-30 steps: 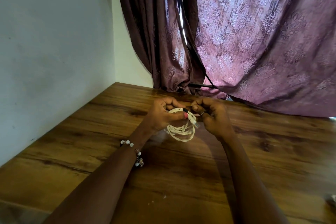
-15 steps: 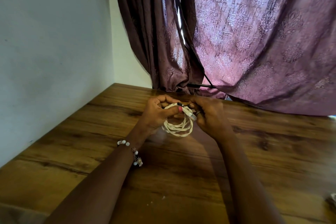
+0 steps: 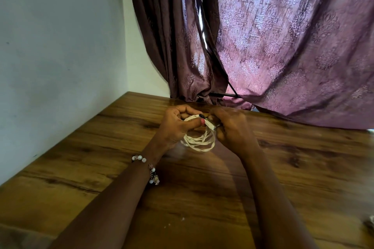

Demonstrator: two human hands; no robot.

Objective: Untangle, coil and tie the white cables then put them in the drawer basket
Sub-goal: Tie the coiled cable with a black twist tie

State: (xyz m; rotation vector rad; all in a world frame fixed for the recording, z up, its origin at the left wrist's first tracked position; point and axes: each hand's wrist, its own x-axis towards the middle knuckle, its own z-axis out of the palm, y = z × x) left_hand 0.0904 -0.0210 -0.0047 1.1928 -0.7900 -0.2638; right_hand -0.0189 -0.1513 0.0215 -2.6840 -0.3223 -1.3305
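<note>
A coiled white cable hangs in several loops between my two hands above the wooden table. My left hand pinches the top of the coil with thumb and fingers. My right hand grips the coil's right side and the white plug end. A small black tie sits at the top of the coil between my fingertips. The drawer basket is not in view.
A grey wall borders the table on the left. Purple patterned curtains hang down to the table's far edge. A small pale object shows at the right edge.
Both hands and the coil have shifted slightly away from me, staying together. The grip on the coil looks the same.
</note>
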